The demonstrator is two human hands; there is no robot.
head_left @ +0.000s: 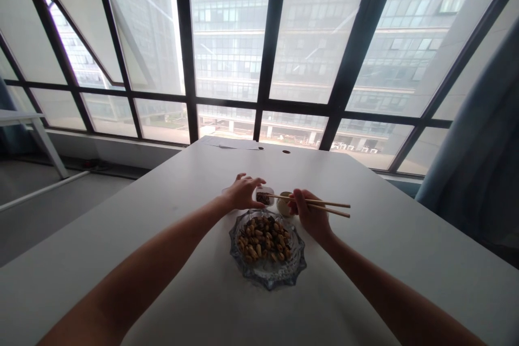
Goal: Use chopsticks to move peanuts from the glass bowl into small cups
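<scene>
My left hand (243,193) reaches over the table with thumb and fingers spread around the left side of a small white dish (271,191) of dark bits. Whether it touches the dish I cannot tell. In my right hand (311,213) is a pair of wooden chopsticks (330,205), their tips pointing left at the dark bits. A small pale yellowish cup (283,208) stands between the dish and my right hand, partly covered by the fingers. Nearer to me is a scalloped clear glass plate (270,275) heaped with nuts in shells, seemingly pistachios (263,238).
The white table (170,216) runs away toward large dark-framed windows (227,38). Papers (231,143) lie at its far edge, beside two round holes. A blue curtain (478,119) hangs at the right. Another white table (24,116) stands at the far left.
</scene>
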